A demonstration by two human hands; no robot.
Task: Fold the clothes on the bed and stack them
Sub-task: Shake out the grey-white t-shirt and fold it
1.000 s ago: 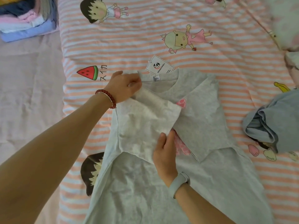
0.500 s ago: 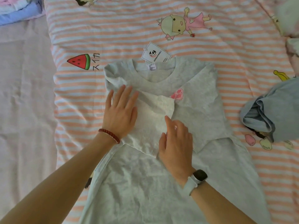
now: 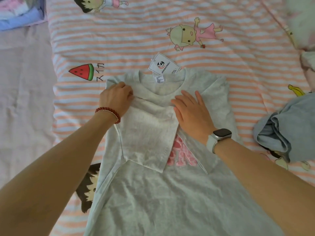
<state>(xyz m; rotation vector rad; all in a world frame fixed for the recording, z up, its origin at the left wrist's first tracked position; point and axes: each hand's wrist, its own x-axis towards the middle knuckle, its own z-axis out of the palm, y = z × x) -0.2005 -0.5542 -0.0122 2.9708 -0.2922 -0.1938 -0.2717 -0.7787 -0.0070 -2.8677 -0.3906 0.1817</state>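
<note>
A light grey T-shirt (image 3: 170, 198) lies face up on the striped bed sheet (image 3: 136, 36), neck away from me, with a white hang tag (image 3: 163, 65) at the collar. Both sleeves are folded inward over the chest, partly hiding a pink print (image 3: 180, 154). My left hand (image 3: 115, 97) sits at the left shoulder with its fingers curled, pinching the fabric at the fold. My right hand (image 3: 190, 109) lies flat with straight fingers on the chest just below the collar.
A crumpled blue-grey garment (image 3: 286, 133) lies at the right edge. A stack of folded clothes (image 3: 18, 14) sits at the top left on a pale pink sheet (image 3: 22, 99). More pale fabric (image 3: 306, 31) shows at the top right.
My left hand moved from lying flat on the folded sleeve up to the left shoulder and closed on the fabric. My right hand slid up toward the collar, uncovering more pink print.
</note>
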